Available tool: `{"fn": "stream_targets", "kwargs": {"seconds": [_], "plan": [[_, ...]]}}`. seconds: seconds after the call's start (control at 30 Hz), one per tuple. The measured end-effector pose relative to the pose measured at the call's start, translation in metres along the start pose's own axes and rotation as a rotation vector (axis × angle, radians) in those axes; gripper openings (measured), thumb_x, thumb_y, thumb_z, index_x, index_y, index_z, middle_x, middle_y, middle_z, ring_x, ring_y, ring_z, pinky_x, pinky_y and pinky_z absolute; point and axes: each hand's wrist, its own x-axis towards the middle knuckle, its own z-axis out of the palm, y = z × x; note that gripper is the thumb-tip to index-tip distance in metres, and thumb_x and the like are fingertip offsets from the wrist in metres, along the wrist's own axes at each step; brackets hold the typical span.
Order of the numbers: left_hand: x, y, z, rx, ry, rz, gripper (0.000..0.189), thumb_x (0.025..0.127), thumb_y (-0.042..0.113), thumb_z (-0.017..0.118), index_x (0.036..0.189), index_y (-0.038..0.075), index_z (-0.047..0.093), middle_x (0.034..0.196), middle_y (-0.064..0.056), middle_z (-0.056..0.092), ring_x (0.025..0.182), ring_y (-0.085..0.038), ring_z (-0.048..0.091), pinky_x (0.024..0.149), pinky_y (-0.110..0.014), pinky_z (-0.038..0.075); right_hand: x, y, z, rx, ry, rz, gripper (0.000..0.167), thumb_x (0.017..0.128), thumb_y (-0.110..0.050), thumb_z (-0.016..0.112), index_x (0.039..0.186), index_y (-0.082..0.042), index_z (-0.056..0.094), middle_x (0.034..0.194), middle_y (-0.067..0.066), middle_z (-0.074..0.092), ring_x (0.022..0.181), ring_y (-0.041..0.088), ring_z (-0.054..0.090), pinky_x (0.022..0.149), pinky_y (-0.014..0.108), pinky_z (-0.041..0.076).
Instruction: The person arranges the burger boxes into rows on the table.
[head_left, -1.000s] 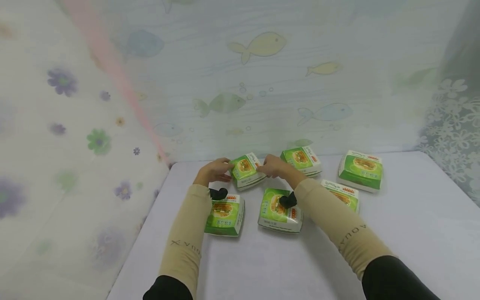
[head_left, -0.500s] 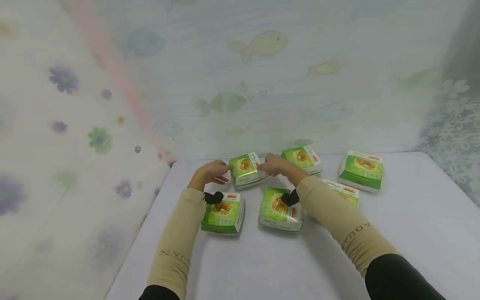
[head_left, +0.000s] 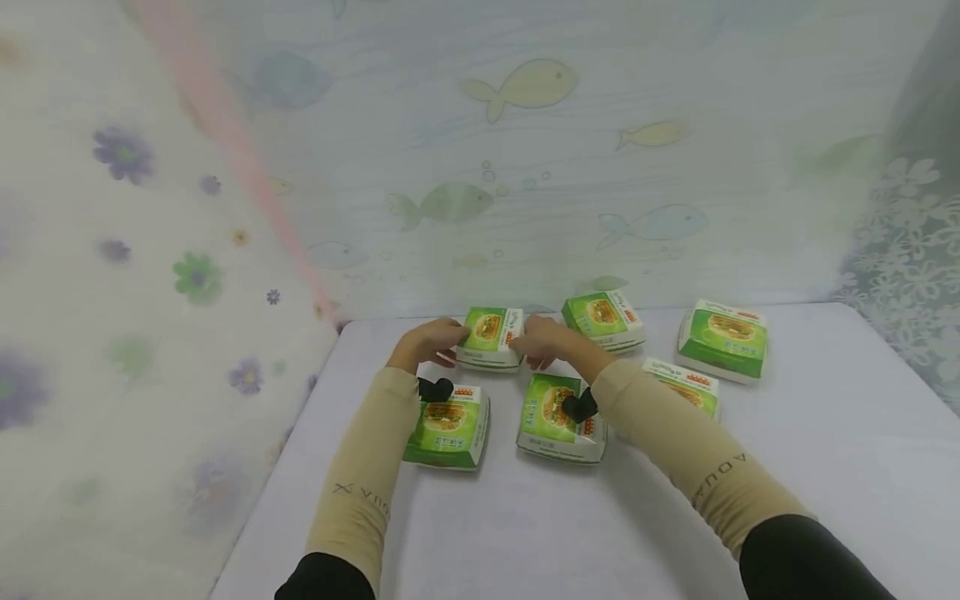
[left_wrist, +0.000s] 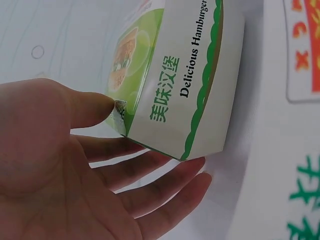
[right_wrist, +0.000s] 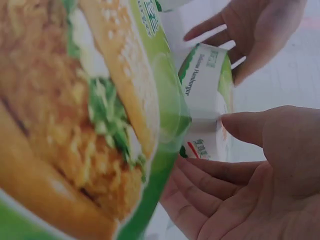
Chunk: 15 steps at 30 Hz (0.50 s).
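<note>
A green and white hamburger box lies near the table's back edge, squared to face me. My left hand grips its left end, thumb on the top corner and fingers along the side. From the other end my right hand holds it; in the right wrist view the thumb sits on the upper edge and the fingers lie against the side. Close below the wrists are two similar boxes, one at front left and one at front middle.
Another hamburger box sits just right of my right hand. Beyond the right forearm stand one more box and a box partly hidden by the sleeve. A fish-printed curtain hangs behind the white table.
The box between my hands has turned from slanted to straight and shifted slightly left. My left hand drew back a little, then came in against it again. The other boxes stay put.
</note>
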Motion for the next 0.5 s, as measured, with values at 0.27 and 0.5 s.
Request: {"fn": "stream_targets", "kwargs": {"seconds": [0.27,0.5], "plan": [[-0.016,-0.001,-0.003,0.051,0.024,-0.056,0.061,0.111,0.034,0.044,0.156,-0.004,0.032,0.151,-0.024,0.044,0.117,-0.035,0.062,0.094,-0.04,0.057,-0.001,0.001,-0.012,0.03,0.012,0.006,0.063,0.104,-0.028,0.055,0.149,0.012,0.036,0.143,0.03,0.05,0.108,0.038,0.067,0.086,0.042,0.061],[-0.021,0.0,0.001,-0.029,0.006,-0.067,0.057,0.11,0.027,0.046,0.156,-0.005,0.032,0.151,-0.026,0.042,0.1,-0.03,0.069,0.093,-0.04,0.058,0.01,0.005,-0.019,0.112,-0.046,-0.025,0.08,0.107,-0.03,0.051,0.164,-0.004,0.002,0.166,0.023,0.02,0.131,0.044,0.051,0.103,0.054,0.05]]}}
